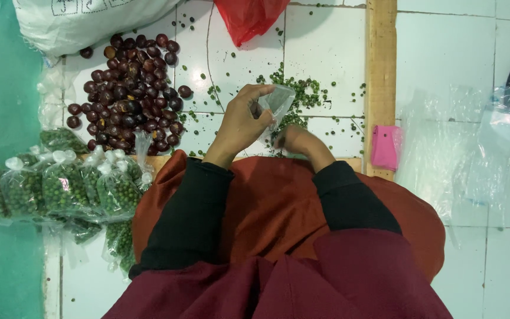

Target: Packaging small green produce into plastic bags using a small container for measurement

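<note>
Nearest the lap, tied green packets (60,186) are stacked at left. Beyond, a small clear bag (277,103) is pinched open by the left hand (240,124), while the right hand (302,142) is cupped over loose peas (296,88); its grip cannot be told. Peas could be spilled should the thin bag slip. Farther off, brown nuts (131,94) are heaped on white tiles (444,59).

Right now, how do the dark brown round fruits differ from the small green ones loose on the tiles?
The dark brown fruits are clearly larger and glossy; the loose green peas are tiny and matte. The brown ones lie in one dense pile at the left, while the green ones are scattered thinly, thickest near the small clear bag held by the left hand. The right hand rests among the green ones. Both kinds are roundish and lie on the white tiled floor.
</note>
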